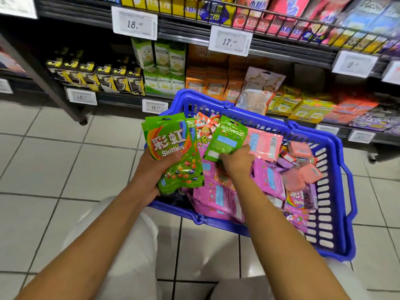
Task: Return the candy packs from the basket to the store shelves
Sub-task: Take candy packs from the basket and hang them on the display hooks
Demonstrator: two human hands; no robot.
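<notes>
A blue plastic basket (337,191) sits on my lap, full of candy packs. My left hand (151,169) grips a stack of green Skittles packs (173,148) over the basket's left rim, printed fronts up. My right hand (237,161) pinches another green Skittles pack (227,137) by its lower edge, back side showing, lifted just above the pile. Under it lie pink packs (264,144), purple Skittles packs (218,195) and small pink boxes (303,167). The store shelves (216,87) stand right behind the basket.
The lower shelf holds black-and-yellow gum boxes (97,76), green boxes (166,68), orange boxes (207,83) and yellow boxes (303,107). White price tags (229,41) hang on the shelf edges. A wire-fronted shelf (281,20) of packs runs above. A grey tiled floor (54,159) lies to the left.
</notes>
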